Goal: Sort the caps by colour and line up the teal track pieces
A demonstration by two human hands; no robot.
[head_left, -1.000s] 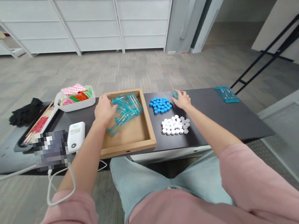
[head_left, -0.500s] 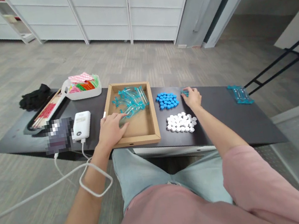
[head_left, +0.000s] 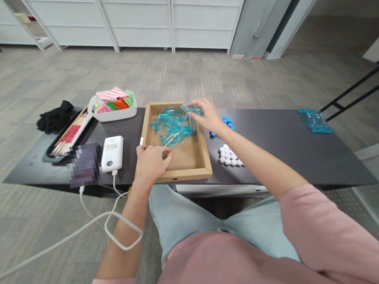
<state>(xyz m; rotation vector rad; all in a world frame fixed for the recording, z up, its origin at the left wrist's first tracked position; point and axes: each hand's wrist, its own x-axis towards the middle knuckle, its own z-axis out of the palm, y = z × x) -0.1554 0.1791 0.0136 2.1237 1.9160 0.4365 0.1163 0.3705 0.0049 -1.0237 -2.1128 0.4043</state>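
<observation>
My left hand [head_left: 154,162] lies over the left wall of the shallow cardboard box [head_left: 206,161]. Its fingers are curled, and what they may hold is hidden. At the far right corner of this box, my right hand [head_left: 209,115] pinches a clear turquoise plastic piece [head_left: 194,109]. Below it, a loose heap of clear tubes with turquoise ends [head_left: 172,124] fills the far half of the box. Right of the box are small blue pieces [head_left: 227,123] and white faceted pieces [head_left: 228,156], both partly covered by my right hand and forearm.
A turquoise-and-clear piece [head_left: 317,120] lies far right on the dark table [head_left: 277,146]. Left are a white power bank [head_left: 112,154] with a cable, a blurred-out device [head_left: 84,164], a black tray [head_left: 54,157] of sticks, black cloth [head_left: 56,116] and a white basket [head_left: 119,114] of colourful strips.
My right hand has moved left from beyond the blue pieces to the box's far right corner, carrying the turquoise piece. My left hand's fingers have curled in. The whole view has shifted slightly.
</observation>
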